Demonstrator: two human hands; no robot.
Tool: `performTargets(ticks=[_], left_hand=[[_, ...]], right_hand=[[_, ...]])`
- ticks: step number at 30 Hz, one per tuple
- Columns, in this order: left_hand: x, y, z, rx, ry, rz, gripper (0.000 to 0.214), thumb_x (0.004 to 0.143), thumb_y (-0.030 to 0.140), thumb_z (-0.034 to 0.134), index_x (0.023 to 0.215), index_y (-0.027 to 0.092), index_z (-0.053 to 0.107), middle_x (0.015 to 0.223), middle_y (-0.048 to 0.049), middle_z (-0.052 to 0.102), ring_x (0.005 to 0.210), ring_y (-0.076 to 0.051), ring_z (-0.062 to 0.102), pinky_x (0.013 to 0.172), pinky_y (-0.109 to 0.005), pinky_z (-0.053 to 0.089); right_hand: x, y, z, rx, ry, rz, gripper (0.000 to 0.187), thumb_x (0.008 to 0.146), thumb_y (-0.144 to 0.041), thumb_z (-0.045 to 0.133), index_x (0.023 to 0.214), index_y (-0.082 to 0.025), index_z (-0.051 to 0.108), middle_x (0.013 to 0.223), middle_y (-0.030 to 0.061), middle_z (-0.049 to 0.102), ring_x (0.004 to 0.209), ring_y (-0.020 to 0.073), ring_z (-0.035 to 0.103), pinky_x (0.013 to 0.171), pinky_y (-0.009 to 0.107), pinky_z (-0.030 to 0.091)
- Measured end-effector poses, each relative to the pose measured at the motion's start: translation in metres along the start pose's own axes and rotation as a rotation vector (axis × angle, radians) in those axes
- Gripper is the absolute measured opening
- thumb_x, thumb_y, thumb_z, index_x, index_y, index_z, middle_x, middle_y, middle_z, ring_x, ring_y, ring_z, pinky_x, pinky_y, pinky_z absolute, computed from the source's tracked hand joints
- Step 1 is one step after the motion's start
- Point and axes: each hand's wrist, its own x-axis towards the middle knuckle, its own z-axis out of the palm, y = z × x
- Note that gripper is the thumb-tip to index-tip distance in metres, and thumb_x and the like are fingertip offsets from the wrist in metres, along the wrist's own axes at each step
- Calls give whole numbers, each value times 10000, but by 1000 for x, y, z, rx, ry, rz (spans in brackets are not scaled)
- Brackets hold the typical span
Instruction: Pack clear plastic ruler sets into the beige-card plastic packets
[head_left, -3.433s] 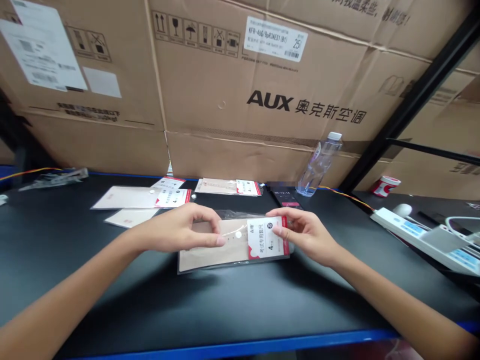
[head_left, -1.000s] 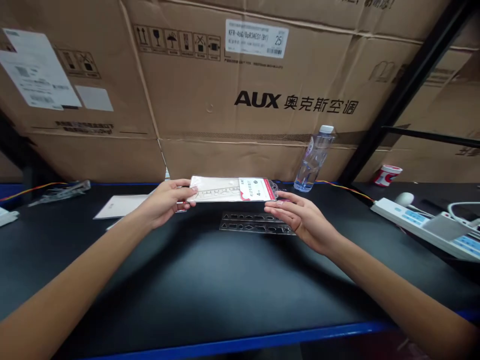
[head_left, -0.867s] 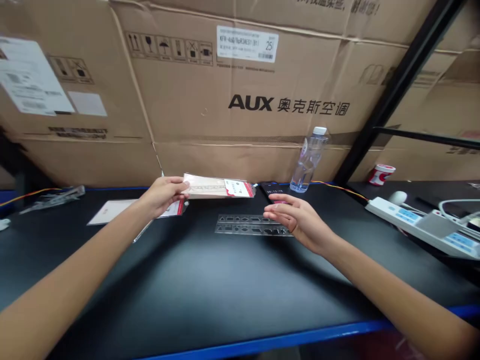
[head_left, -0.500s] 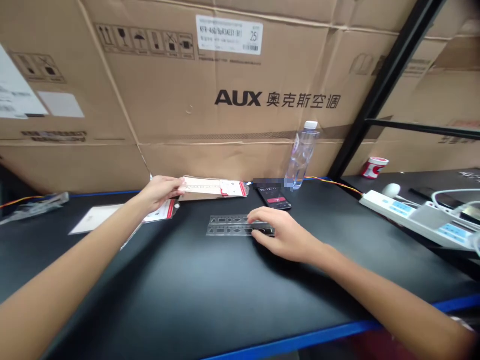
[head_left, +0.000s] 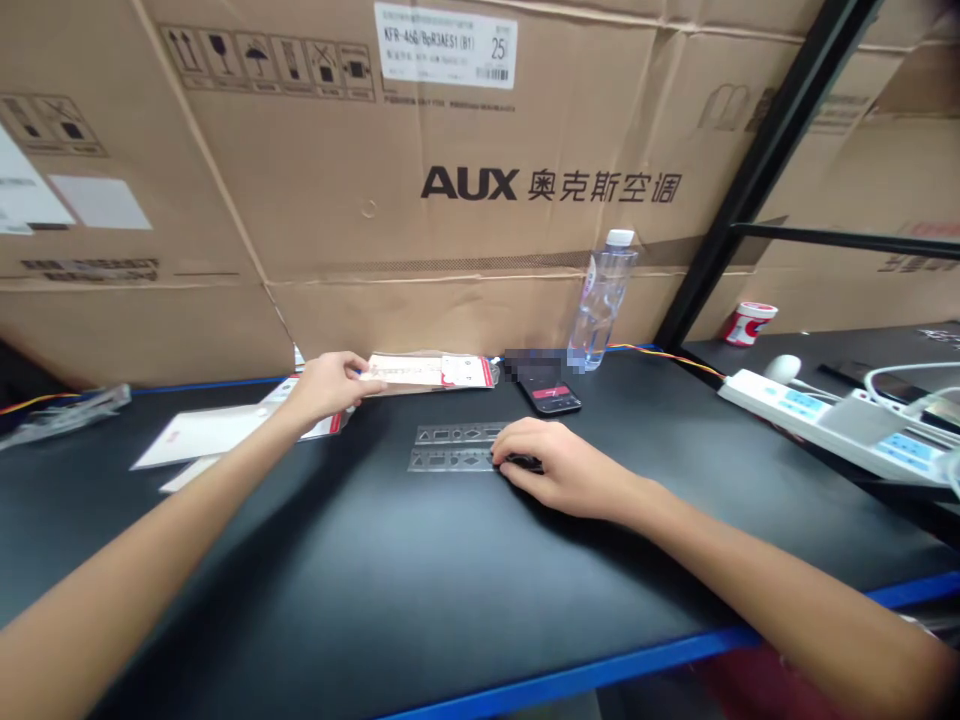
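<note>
Lying flat on the table (head_left: 375, 580), the clear stencil ruler (head_left: 454, 447) has its right end under the right hand (head_left: 559, 475); the fingers curl over it, but I cannot tell whether they grip. Being thin, it probably lifts best by one edge. The left hand (head_left: 324, 386) pinches the packet (head_left: 431, 370) beyond.

Head-camera view, person's two arms only in frame. Left hand (head_left: 326, 385) and right hand (head_left: 559, 470) bare. Left forearm (head_left: 150, 560) uncovered from wrist to lower-left frame edge. Right forearm (head_left: 750, 590) uncovered to lower-right corner. Fingers slender; nails too small to make out. Reddish patch (head_left: 720, 685) under right forearm; cannot tell whether clothing.
</note>
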Motion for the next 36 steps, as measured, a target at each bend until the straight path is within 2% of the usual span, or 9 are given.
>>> performTargets(ticks=[5, 9, 11, 15, 20, 25, 27, 31, 36], left_hand=[[0, 5, 4, 322, 25, 93, 416, 729, 564, 657, 932, 203, 688, 774, -67, 740, 789, -288, 681, 695, -321, 432], [-12, 7, -5, 355, -33, 194, 410, 763, 524, 620, 1036, 222, 668, 664, -20, 708, 725, -272, 667, 662, -306, 414], [-17, 2, -14, 341, -78, 228, 359, 771, 492, 618, 1014, 236, 680, 632, -5, 699, 716, -260, 666, 682, -301, 427], [-23, -28, -32, 278, -44, 215, 333, 727, 524, 675, 897, 241, 720, 905, -51, 764, 858, -266, 679, 784, -301, 471], [-30, -72, -39, 205, -79, 168, 576, 679, 646, 713, 1091, 244, 710, 1270, -90, 686, 1135, -321, 630, 958, -331, 466], [-35, -81, -41, 253, -88, 214, 747, 695, 678, 678, 1287, 226, 614, 1393, -120, 598, 1309, -346, 510, 1093, -400, 364], [-36, -79, -42, 275, -98, 196, 763, 682, 698, 667, 1273, 218, 612, 1367, -124, 608, 1296, -359, 510, 1075, -419, 371], [-39, -78, -44, 280, -54, 175, 673, 591, 691, 728, 1052, 208, 641, 1150, -111, 668, 1091, -342, 602, 888, -374, 461], [-48, -64, -50, 278, 19, 172, 557, 637, 662, 731, 951, 221, 599, 981, -63, 679, 892, -271, 616, 728, -311, 434]], right_hand=[[-2, -4, 0, 24, -31, 9, 177, 912, -130, 548, 1023, -180, 677, 1011, 71, 710, 967, 205, 638, 886, 347, 501], [-4, -8, 1, 90, -25, 39, 340, 896, -160, 584, 1233, -199, 602, 1134, 73, 687, 1017, 200, 635, 907, 347, 504], [-5, -9, 1, 111, -21, 50, 399, 892, -168, 591, 1288, -205, 570, 1186, 82, 668, 1038, 199, 630, 911, 344, 510], [-6, -11, -4, 129, -86, 75, 384, 860, -158, 617, 1240, -215, 609, 1158, 67, 684, 988, 190, 647, 886, 327, 520], [-5, -19, -7, 61, -164, 88, 302, 816, -142, 625, 1106, -211, 672, 1029, 35, 716, 895, 176, 653, 807, 284, 515], [4, -40, -6, -152, -261, -47, 245, 796, -73, 571, 938, -205, 720, 905, 56, 717, 826, 196, 655, 736, 290, 486], [11, -48, -7, -195, -292, -84, 207, 786, -65, 573, 853, -202, 713, 840, 57, 702, 757, 190, 642, 676, 283, 463], [22, -52, 4, -161, -327, -97, 56, 790, -171, 648, 742, -199, 653, 761, 27, 645, 651, 144, 569, 599, 258, 402], [16, -42, 38, -238, -155, -68, 284, 891, -298, 570, 632, -195, 514, 651, -11, 512, 549, 109, 423, 550, 268, 324]])
